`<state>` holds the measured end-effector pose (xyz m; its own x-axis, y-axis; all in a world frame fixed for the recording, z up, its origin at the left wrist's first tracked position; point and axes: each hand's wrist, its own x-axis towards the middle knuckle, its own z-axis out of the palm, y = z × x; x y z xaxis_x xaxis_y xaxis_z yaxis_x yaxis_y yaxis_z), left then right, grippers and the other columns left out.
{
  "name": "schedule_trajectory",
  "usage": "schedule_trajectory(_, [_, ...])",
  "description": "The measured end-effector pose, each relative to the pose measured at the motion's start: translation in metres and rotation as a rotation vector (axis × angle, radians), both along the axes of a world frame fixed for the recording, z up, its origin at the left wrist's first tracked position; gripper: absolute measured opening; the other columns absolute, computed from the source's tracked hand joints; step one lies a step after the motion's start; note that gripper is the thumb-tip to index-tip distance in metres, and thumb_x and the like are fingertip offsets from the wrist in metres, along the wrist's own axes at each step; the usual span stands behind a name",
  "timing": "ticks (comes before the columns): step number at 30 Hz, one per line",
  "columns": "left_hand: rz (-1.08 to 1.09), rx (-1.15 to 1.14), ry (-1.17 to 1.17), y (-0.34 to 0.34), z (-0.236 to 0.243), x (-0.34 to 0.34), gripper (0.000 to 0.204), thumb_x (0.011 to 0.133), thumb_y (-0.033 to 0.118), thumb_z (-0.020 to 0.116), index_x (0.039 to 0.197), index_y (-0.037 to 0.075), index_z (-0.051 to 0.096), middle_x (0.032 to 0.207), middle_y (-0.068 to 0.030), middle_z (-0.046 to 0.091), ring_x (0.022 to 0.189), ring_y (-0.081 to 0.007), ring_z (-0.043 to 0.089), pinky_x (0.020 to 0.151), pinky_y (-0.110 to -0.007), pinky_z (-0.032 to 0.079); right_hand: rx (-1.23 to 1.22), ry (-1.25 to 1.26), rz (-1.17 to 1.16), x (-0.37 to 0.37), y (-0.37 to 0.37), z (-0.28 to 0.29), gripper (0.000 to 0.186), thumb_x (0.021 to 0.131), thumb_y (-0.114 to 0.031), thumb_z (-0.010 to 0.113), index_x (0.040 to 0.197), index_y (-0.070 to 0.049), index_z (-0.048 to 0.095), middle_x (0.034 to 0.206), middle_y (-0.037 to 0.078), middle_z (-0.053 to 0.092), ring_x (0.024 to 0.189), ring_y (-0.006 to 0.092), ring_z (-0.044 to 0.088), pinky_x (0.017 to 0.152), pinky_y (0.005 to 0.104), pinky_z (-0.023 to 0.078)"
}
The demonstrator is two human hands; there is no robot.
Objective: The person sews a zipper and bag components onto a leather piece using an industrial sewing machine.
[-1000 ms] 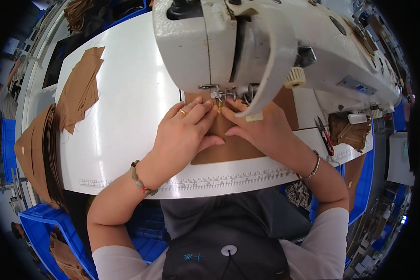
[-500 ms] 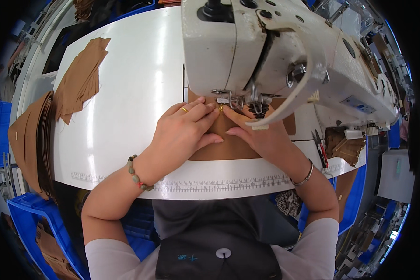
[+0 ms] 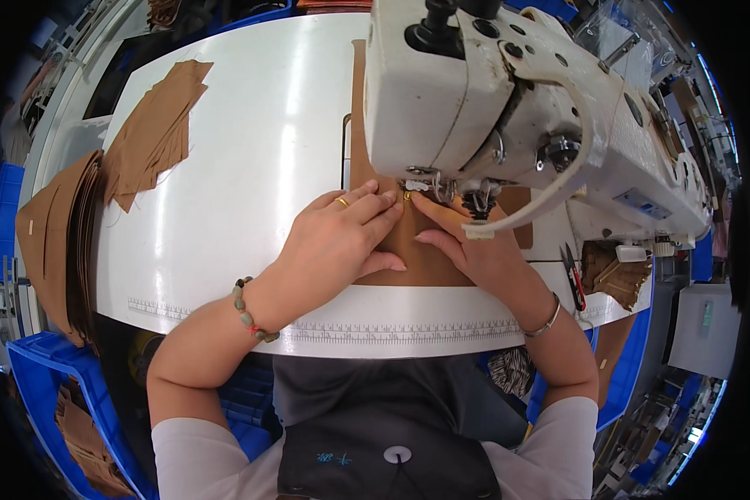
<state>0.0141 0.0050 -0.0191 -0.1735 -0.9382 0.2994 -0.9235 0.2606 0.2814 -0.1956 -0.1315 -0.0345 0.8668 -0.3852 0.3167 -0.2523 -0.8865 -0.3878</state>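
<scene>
A brown fabric piece lies flat on the white table under the sewing machine. My left hand rests on the cloth's left side, fingers extended toward the presser foot and thumb spread. On the other side, my right hand lies on the same cloth with its index finger stretched to the foot and its thumb apart. Both index fingertips sit close to a small gold-coloured part just before the foot. The machine's curved guard hides part of my right hand. Neither hand grips anything.
Brown cut pieces lie at the far left, beside a thick stack of brown panels. Red-and-black thread snips lie right, near brown scraps. A ruler strip runs along the front edge. A blue bin stands lower left.
The brown cloth has fed away from me; a long strip of it now shows on the far side, left of the machine head. Both hands keep nearly the same pose. The whole view has shifted slightly.
</scene>
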Motion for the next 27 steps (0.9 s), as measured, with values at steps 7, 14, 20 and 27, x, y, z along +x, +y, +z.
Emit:
schedule_trajectory(7, [0.125, 0.024, 0.336, 0.002, 0.013, 0.000, 0.027, 0.093, 0.014, 0.071, 0.117, 0.001, 0.067, 0.118, -0.0123, 0.070, 0.111, -0.0261, 0.069, 0.091, -0.038, 0.055, -0.265, -0.068, 0.137, -0.003, 0.020, 0.014, 0.052, 0.075, -0.044, 0.085, 0.113, -0.010, 0.074, 0.104, 0.005, 0.072, 0.089, 0.0228, 0.069, 0.071, 0.0347, 0.053])
schedule_trajectory(14, [0.067, 0.384, 1.461, 0.004, 0.024, 0.013, 0.025, 0.092, -0.002, 0.061, 0.116, 0.003, 0.063, 0.119, -0.0054, 0.065, 0.114, -0.0117, 0.061, 0.088, -0.029, 0.056, -0.469, -0.113, 0.176, 0.008, 0.039, 0.010, 0.030, 0.083, -0.022, 0.080, 0.106, -0.005, 0.072, 0.087, 0.004, 0.066, 0.063, 0.0198, 0.059, 0.053, 0.0324, 0.048])
schedule_trajectory(20, [0.195, -0.058, 0.762, 0.000, 0.016, 0.023, 0.010, 0.088, 0.006, 0.074, 0.098, 0.007, 0.070, 0.087, 0.0013, 0.068, 0.082, -0.0092, 0.066, 0.067, -0.028, 0.053, 0.140, -0.355, -0.135, -0.004, 0.018, 0.013, 0.019, 0.081, -0.003, 0.076, 0.099, -0.002, 0.072, 0.080, 0.011, 0.065, 0.059, 0.0234, 0.064, 0.053, 0.0338, 0.050])
schedule_trajectory(27, [0.067, -0.265, -0.065, -0.009, -0.009, 0.004, 0.021, 0.083, 0.019, 0.081, 0.103, 0.014, 0.076, 0.067, 0.0025, 0.063, 0.055, -0.0155, 0.062, 0.050, -0.030, 0.048, 0.013, -0.407, -0.091, 0.002, 0.018, 0.014, 0.014, 0.082, -0.001, 0.074, 0.095, -0.002, 0.071, 0.079, 0.010, 0.065, 0.060, 0.0236, 0.064, 0.053, 0.0337, 0.050])
